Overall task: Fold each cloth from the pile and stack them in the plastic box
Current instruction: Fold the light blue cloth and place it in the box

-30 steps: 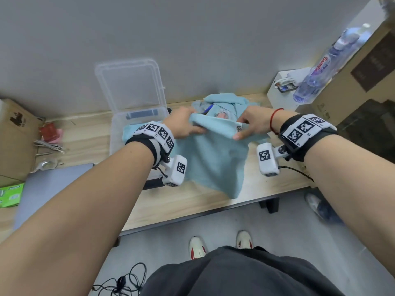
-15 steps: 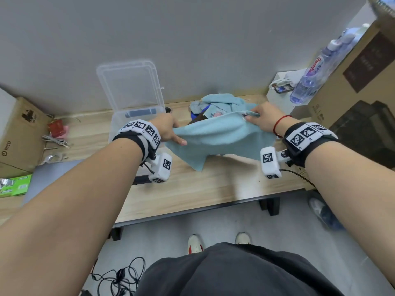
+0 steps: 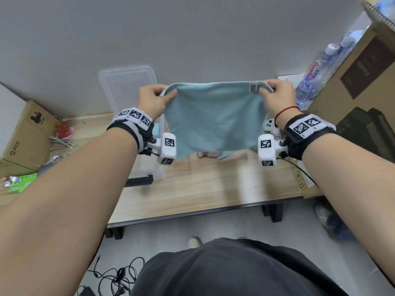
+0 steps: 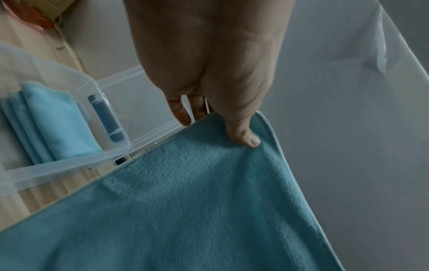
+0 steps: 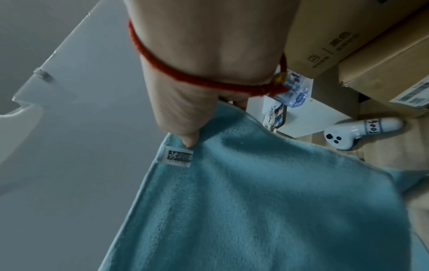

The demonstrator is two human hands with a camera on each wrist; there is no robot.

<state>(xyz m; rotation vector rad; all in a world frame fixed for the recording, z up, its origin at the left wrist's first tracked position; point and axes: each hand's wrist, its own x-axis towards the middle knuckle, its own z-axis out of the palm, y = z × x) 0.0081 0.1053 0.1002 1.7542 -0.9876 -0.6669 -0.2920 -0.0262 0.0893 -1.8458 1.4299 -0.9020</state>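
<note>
A teal cloth [image 3: 213,116] hangs spread out in the air above the wooden table [image 3: 192,189]. My left hand [image 3: 156,97] pinches its top left corner [image 4: 250,139], and my right hand [image 3: 271,92] pinches the top right corner beside a small white label [image 5: 180,155]. The clear plastic box [image 4: 69,161] stands on the table to the left, its lid [image 3: 126,82] leaning against the wall. Folded light-blue cloths [image 4: 53,124] lie inside it. The hanging cloth hides most of the pile; only a pink-edged scrap [image 3: 208,154] shows below its hem.
Cardboard boxes [image 3: 367,71] and water bottles [image 3: 316,69] crowd the right side. A white controller [image 5: 362,130] lies on the table near my right hand. Another cardboard box [image 3: 23,135], red bits and a green packet [image 3: 21,182] sit at the left. Cables lie on the floor.
Both hands have lifted the teal cloth off the pile and moved apart, stretching it flat by its top corners; it was bunched low over the table before.
</note>
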